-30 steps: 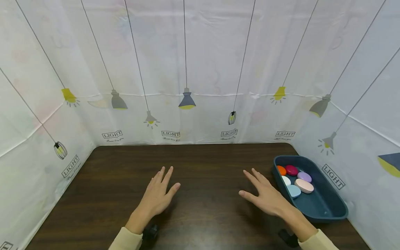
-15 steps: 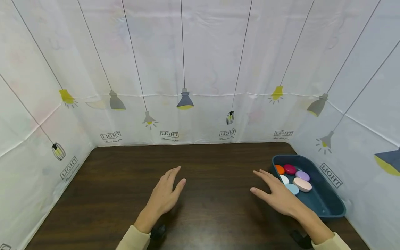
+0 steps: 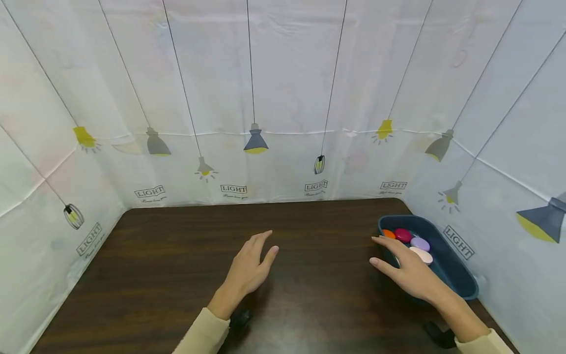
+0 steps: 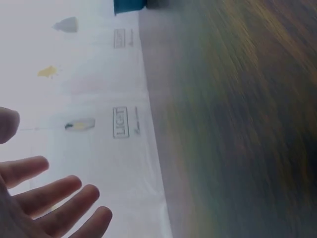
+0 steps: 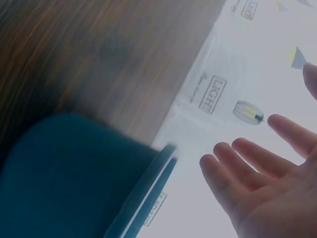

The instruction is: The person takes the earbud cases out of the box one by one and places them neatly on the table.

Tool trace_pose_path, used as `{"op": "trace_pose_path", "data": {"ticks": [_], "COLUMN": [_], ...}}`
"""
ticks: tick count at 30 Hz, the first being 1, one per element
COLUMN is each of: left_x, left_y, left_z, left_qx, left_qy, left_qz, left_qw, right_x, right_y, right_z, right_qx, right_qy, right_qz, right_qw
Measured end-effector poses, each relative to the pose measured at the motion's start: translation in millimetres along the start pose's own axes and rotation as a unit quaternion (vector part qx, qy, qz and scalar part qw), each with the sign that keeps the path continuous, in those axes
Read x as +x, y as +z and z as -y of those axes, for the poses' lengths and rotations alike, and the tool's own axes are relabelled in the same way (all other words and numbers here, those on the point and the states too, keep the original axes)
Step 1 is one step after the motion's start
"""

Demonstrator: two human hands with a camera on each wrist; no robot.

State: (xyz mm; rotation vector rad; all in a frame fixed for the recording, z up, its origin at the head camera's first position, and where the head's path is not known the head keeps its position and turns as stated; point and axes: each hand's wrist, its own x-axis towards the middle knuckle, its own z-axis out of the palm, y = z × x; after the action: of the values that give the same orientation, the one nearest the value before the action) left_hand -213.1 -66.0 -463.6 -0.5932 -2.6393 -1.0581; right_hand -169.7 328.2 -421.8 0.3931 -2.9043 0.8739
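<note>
My left hand (image 3: 248, 269) is over the middle of the dark wooden table (image 3: 177, 255), fingers relaxed and holding nothing. Beside the dark blue bin (image 3: 457, 273) on the right, my right hand (image 3: 409, 270) overlaps its near left wall in the head view, with loose fingers and nothing in them. Inside the bin lie smooth rounded pieces: an orange one (image 3: 388, 234), a crimson one (image 3: 403, 235), a lilac one (image 3: 420, 244) and a pale pink one (image 3: 421, 255). The right hand covers other pieces. In the right wrist view the bin's outer wall (image 5: 74, 173) is close to the fingers.
A white sheet (image 3: 287, 98) printed with hanging lamps encloses the back and both sides of the table. Black straps with a camera (image 3: 240, 318) sit at the wrists. The bin stands against the right-hand sheet.
Both hands have moved to the right, the right one up to the bin, now hiding some of its pieces. The head view has shifted slightly, with the bin appearing a little further left.
</note>
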Motion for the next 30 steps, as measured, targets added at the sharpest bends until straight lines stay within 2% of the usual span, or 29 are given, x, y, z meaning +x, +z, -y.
{"op": "trace_pose_path", "data": {"ticks": [6,10,15,22,30], "left_x": [9.7,15.7,20.2,24.9,29.7], "left_y": [10.2,18.5,26.3,36.1,50.0], "left_z": [-8.6,-13.3,-21.2,-33.0,-47.1], "left_qx": [-0.016,-0.019,-0.026,-0.028,-0.027], "left_qy": [0.015,0.016,0.016,0.034,0.046], "left_qz": [-0.001,0.013,0.024,0.033,0.046], "left_qw": [0.9998,0.9996,0.9992,0.9985,0.9975], "right_x": [0.5,-0.1,-3.1,-5.8,-6.2], "right_y": [-9,-15,-22,-32,-42], "right_z": [-11,-19,-28,-46,-72], "right_qx": [-0.006,-0.005,-0.001,-0.007,-0.045], "right_qy": [-0.002,-0.004,-0.003,0.003,0.025], "right_qz": [-0.011,-0.015,-0.021,-0.040,-0.052], "right_qw": [0.9999,0.9999,0.9998,0.9992,0.9973]}}
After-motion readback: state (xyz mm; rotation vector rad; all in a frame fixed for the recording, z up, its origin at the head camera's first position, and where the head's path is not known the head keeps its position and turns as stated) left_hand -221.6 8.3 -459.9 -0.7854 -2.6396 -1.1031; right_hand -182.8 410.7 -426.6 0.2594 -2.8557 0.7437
